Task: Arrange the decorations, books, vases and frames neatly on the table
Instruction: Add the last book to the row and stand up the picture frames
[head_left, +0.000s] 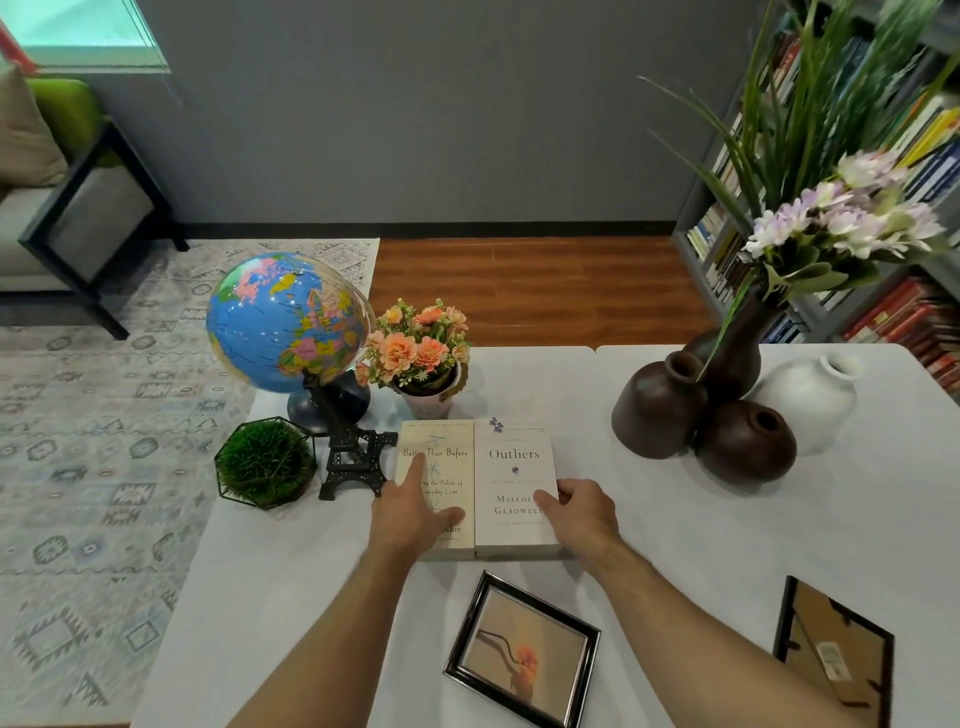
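A: What is sitting on the white table (675, 545)?

B: A globe (283, 319) is standing far left. A tall brown vase (737, 348) is holding lilac flowers (841, 218); two brown vases (657, 408) and a white vase (810, 395) are crowding it, contents not visible. A pink pot (428, 400) is carrying orange blooms (415, 343).

A: And the hands?

B: The left hand (415, 512) is pressing flat, fingers straight, on "Better Than Before" (441, 467). The right hand (582, 514) is gripping the edge of "Outliers" (511, 488), lying just beside it at mid-table.

Left hand (415, 506) flat on Better Than Before book (436, 486), fingers straight; right hand (582, 512) grips neighbouring book's right edge.
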